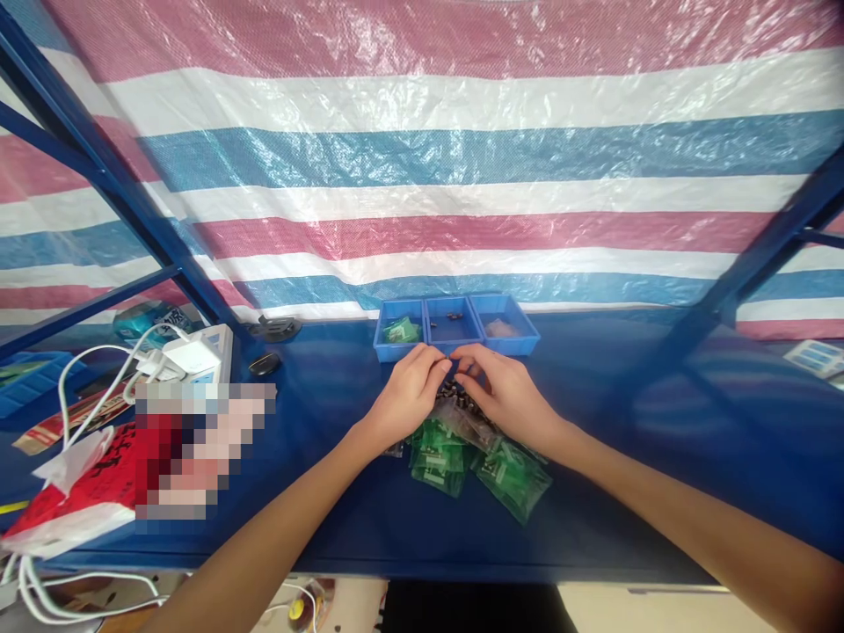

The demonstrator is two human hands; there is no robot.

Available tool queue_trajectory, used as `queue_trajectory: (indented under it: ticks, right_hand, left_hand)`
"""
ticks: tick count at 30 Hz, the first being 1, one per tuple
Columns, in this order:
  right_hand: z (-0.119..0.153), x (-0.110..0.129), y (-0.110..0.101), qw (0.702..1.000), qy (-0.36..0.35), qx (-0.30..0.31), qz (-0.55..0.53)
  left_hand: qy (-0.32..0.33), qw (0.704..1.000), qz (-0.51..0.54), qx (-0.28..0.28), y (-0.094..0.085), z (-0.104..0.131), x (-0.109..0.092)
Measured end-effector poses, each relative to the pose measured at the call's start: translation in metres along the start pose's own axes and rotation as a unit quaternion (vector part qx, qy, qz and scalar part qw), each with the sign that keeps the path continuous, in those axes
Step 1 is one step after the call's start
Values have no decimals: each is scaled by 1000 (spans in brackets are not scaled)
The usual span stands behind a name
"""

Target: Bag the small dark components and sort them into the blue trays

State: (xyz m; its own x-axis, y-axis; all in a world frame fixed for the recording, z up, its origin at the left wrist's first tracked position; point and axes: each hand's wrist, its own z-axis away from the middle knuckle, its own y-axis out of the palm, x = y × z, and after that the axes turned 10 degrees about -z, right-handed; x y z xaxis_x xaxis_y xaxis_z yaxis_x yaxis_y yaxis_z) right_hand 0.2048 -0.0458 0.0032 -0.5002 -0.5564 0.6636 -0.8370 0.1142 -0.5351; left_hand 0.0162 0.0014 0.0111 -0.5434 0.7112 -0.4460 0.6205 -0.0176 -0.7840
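My left hand (pixel 412 391) and my right hand (pixel 505 394) meet over the middle of the table, fingertips almost touching. Thumb and forefinger of the left are pinched together; whatever they hold is too small to name. The right hand's fingers are curled in a loose pinch, their tips partly hidden. Beneath them lies a pile of small dark metallic pieces (pixel 463 397), beside a clear plastic bag (pixel 467 424). Green printed plastic bags (pixel 511 479) lie nearer to me. Just behind my hands stands a blue three-compartment tray (pixel 454 331), holding green bags, a few dark pieces and a clear bag.
A power strip (pixel 224 352) with white chargers and cables stands at the left, near a red bag (pixel 98 479). Also on that side are a black mouse (pixel 265 364), a can (pixel 149 321) and a blue bin (pixel 40 380). Blue frame posts (pixel 132 207) flank a striped sheet (pixel 462 158).
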Motion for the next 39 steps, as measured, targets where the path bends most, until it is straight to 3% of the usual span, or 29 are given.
queue_trajectory:
  ticks: [6, 11, 17, 26, 39]
  right_hand:
    - [0, 1, 5, 999, 24, 0, -36]
    - [-3, 3, 1, 997, 56, 5, -45]
    - [-5, 1, -2, 973, 143, 22, -179]
    - [-7, 0, -8, 995, 73, 16, -63]
    - [-4, 5, -6, 999, 20, 14, -41]
  left_hand:
    - [3, 999, 18, 27, 7, 2, -1]
    - [-19, 1000, -5, 16, 3, 3, -2]
    - [21, 999, -26, 3, 2, 5, -3]
    - [18, 998, -56, -1, 2, 4, -2]
    - [9, 1000, -6, 4, 0, 2, -3]
